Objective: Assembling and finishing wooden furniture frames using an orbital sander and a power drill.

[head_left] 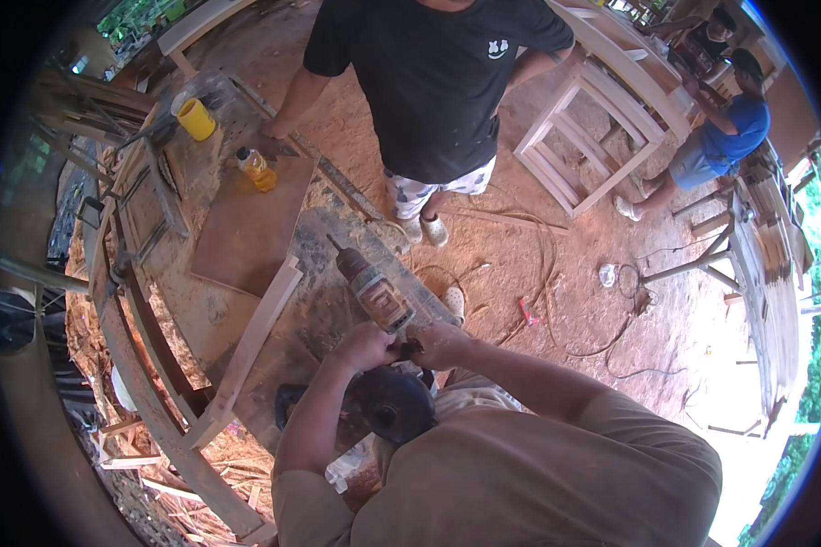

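Note:
A power drill (374,290) with a long bit points away and to the left over the workbench (315,319). My left hand (367,346) is closed at the drill's rear end. Beside it, my right hand (438,345) has its fingers bent round a dark part at the same end; its exact shape is hidden between the hands. Just below my hands, close to my body, is a black rounded object (390,406) with a round hollow, whose kind I cannot make out. A pale wooden strip (251,351) lies slanted left of my left forearm.
On the bench are a brown flat board (254,223), a bottle of yellow-orange liquid (257,170) and a yellow container (195,119). Across from me stands a person in a black shirt (420,82). Wooden frames (602,137), a person in blue (743,128) and floor cables (579,351) are to the right.

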The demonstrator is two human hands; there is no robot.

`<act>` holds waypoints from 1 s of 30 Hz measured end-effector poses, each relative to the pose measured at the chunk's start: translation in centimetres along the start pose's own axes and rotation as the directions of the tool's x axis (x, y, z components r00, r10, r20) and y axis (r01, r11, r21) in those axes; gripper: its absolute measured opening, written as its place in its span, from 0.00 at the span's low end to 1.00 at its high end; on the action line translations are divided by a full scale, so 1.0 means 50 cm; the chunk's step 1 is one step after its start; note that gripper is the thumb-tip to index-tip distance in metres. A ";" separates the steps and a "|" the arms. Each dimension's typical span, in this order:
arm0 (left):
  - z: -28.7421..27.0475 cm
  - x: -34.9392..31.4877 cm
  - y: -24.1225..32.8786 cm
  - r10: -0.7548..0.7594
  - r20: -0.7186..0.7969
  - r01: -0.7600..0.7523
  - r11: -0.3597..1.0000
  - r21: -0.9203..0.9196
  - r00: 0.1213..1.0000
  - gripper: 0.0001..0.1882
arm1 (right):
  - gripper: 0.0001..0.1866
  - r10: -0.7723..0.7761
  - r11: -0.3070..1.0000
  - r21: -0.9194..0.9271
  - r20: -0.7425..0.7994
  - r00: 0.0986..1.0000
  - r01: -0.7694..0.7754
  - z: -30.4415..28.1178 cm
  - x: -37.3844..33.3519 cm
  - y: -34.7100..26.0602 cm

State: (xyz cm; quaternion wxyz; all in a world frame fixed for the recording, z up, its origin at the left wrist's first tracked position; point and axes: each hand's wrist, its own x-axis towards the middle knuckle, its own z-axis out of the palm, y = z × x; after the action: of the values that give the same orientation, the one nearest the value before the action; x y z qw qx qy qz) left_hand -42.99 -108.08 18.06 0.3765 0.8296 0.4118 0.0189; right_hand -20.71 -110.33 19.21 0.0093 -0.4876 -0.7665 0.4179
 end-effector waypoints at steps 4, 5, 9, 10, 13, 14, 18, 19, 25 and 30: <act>-0.009 0.001 0.019 -0.049 0.103 0.055 0.997 -0.052 0.993 0.12 | 0.22 0.024 0.999 -0.030 0.024 0.999 -0.023 0.001 -0.004 -0.007; -0.011 0.002 0.022 -0.053 0.087 0.057 0.997 -0.048 0.995 0.12 | 0.23 0.050 0.998 -0.047 0.036 0.998 -0.048 0.003 -0.005 -0.006; -0.012 0.004 0.023 -0.084 0.123 0.092 0.994 -0.054 0.989 0.13 | 0.24 0.046 0.999 -0.013 0.062 0.997 -0.046 0.012 -0.007 0.001; -0.011 0.004 0.022 -0.069 0.120 0.080 0.993 -0.089 0.990 0.14 | 0.23 0.046 0.999 0.007 0.040 0.998 -0.046 0.016 -0.005 0.001; -0.010 0.005 0.022 -0.115 0.137 0.117 0.993 -0.004 0.984 0.14 | 0.23 0.075 0.997 -0.001 0.027 0.997 -0.075 0.017 -0.001 -0.005; -0.011 0.005 0.023 -0.113 0.136 0.115 0.993 -0.007 0.984 0.14 | 0.23 0.125 0.991 -0.044 0.034 0.992 -0.123 0.015 0.000 -0.010; -0.033 -0.005 0.027 -0.159 0.159 0.179 0.977 -0.120 0.974 0.15 | 0.23 0.099 0.995 -0.039 0.063 0.993 -0.097 -0.007 0.002 -0.029; -0.036 -0.009 0.031 -0.193 0.188 0.226 0.958 -0.173 0.963 0.16 | 0.24 0.145 0.989 -0.046 0.112 0.983 -0.140 -0.013 0.000 -0.030; -0.021 -0.156 0.076 -0.555 -0.465 0.206 0.766 -0.609 0.690 0.14 | 0.22 0.096 0.995 -0.043 0.175 0.980 -0.090 -0.003 0.009 -0.032; 0.041 -0.284 0.203 -0.802 -0.456 0.100 0.528 -0.843 0.386 0.10 | 0.21 0.027 0.999 -0.024 0.217 0.976 -0.022 0.003 0.038 0.002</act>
State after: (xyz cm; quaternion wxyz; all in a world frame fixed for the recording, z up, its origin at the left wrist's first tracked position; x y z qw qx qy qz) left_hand -44.89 -123.08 27.03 0.4085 0.3386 0.7247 0.4396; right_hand -21.68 -108.96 18.30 -0.0848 -0.4483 -0.7613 0.4607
